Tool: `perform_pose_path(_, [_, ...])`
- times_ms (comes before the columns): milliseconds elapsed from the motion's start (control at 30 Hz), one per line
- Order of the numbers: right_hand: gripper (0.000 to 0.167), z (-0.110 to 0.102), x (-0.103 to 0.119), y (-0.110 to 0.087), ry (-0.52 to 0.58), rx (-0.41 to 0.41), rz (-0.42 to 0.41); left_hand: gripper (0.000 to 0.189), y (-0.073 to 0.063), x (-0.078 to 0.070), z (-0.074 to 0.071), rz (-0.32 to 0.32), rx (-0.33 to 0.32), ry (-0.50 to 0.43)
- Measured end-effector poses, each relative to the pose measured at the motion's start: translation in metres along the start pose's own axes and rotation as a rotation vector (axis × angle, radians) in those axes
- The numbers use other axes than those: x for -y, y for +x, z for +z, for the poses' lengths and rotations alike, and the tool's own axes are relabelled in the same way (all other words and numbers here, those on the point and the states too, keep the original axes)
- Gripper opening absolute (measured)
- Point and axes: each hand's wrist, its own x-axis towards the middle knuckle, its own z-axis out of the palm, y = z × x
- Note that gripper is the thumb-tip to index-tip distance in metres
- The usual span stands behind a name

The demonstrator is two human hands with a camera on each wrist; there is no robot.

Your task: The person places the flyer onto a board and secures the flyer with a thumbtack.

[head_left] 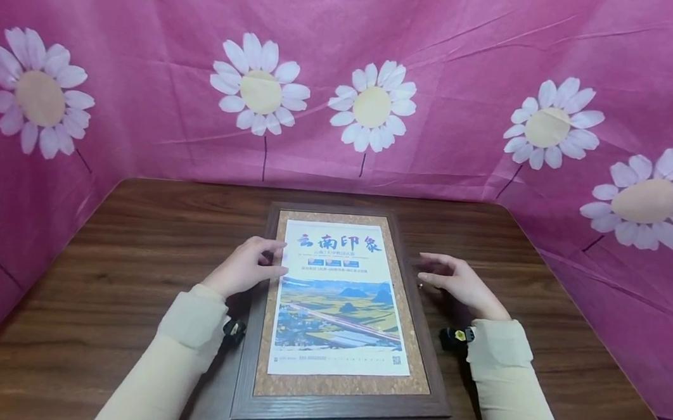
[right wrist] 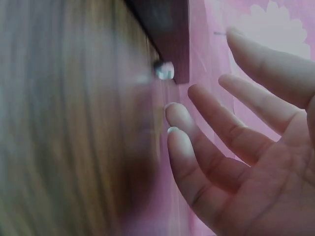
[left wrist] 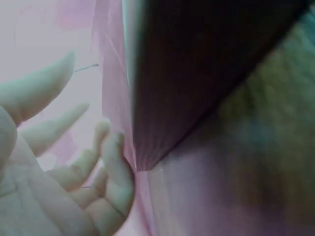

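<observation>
A cork board (head_left: 344, 388) in a dark wooden frame (head_left: 337, 408) lies flat on the table. On the cork is a poster (head_left: 331, 311) with large Chinese lettering above a landscape picture. My left hand (head_left: 245, 265) is at the frame's left side, thumb and fingertips overlapping the poster's left edge in the head view. Its fingers are loosely bent and hold nothing in the left wrist view. Past the frame's right side, my right hand (head_left: 464, 283) hovers with relaxed, spread fingers. A small shiny object (right wrist: 165, 70) sits beside the frame near the right fingertips.
The brown wood-grain table (head_left: 141, 238) extends around the board. Behind it and along both sides hangs a pink cloth (head_left: 465, 39) printed with large white daisies. A dark wrist camera (head_left: 457, 337) sits at the right cuff, another (head_left: 233, 329) at the left.
</observation>
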Motion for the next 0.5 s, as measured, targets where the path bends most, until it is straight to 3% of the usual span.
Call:
perform_pose_path(133, [0.047,-0.0061,-0.0038,-0.0034,0.013,0.002,0.038,0.061,-0.0037,0.0021,0.0024,-0.06,-0.021,-0.016])
perform_pose_path(300, [0.041,-0.0099,-0.0064,-0.0051,0.038,0.06,0.051,0.066,-0.0056,0.0036,0.0017,-0.078,-0.015,-0.007])
perform_pose_path(500, [0.038,-0.0057,-0.0025,-0.0012,0.019,0.073,0.039,0.074,-0.0066,0.0103,-0.0005,-0.1,0.049,0.017])
